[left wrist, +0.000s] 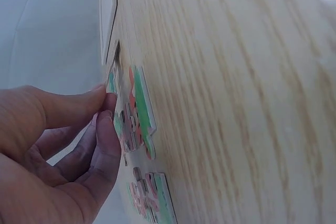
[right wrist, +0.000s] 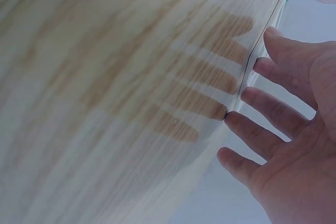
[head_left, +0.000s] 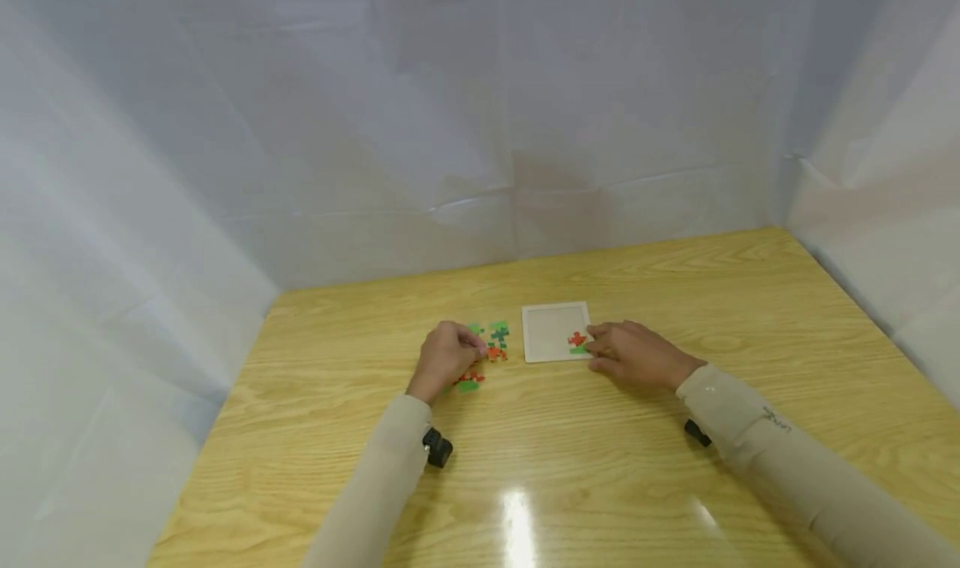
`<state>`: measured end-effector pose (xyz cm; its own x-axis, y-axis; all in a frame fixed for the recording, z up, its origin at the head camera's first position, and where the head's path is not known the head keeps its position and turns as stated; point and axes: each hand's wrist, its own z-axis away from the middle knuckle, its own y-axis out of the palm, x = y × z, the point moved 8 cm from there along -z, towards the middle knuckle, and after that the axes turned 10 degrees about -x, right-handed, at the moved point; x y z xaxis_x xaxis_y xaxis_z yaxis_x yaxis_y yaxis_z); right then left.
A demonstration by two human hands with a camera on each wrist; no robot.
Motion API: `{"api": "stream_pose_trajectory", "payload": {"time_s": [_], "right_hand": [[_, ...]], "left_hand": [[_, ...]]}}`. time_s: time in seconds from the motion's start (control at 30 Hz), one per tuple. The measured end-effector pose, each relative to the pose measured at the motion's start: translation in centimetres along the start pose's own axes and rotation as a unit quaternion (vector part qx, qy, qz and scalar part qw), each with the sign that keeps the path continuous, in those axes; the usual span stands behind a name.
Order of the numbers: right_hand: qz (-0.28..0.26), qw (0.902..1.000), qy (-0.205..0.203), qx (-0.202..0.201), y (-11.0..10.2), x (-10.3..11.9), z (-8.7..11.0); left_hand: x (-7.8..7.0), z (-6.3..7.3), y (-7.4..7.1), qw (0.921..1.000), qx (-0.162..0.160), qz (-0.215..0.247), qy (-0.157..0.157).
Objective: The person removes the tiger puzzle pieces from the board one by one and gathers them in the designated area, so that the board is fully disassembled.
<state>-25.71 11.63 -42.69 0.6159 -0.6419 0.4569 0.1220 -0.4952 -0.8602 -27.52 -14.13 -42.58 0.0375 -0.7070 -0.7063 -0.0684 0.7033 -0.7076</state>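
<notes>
Between thumb and fingertips, my left hand [head_left: 447,354] pinches a thin jigsaw puzzle piece [left wrist: 112,62], seen edge-on in the left wrist view. Loose puzzle pieces [head_left: 469,381] in red and green lie on the table around and under that hand. To their right is a shallow square puzzle tray [head_left: 537,358] with a pale rim. Red and green pieces [head_left: 577,340] sit in its lower right corner. My right hand [head_left: 637,354] rests at the tray's right edge, fingers spread and fairly straight, fingertips against the rim in the right wrist view.
The wooden table [head_left: 570,451] extends to both sides and toward me. White sheeting [head_left: 390,176] hangs behind it and at both sides. A dark wrist device [head_left: 437,448] is strapped at the left cuff.
</notes>
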Motion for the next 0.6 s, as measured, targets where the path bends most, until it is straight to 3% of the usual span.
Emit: {"api": "stream_pose_trajectory", "payload": {"time_s": [0.6], "right_hand": [[-0.002, 1.0, 0.0, 0.002, 0.07, -0.01, -0.04]], "left_hand": [[-0.44, 0.08, 0.01, 0.9999, 0.0, -0.004, 0.014]]}}
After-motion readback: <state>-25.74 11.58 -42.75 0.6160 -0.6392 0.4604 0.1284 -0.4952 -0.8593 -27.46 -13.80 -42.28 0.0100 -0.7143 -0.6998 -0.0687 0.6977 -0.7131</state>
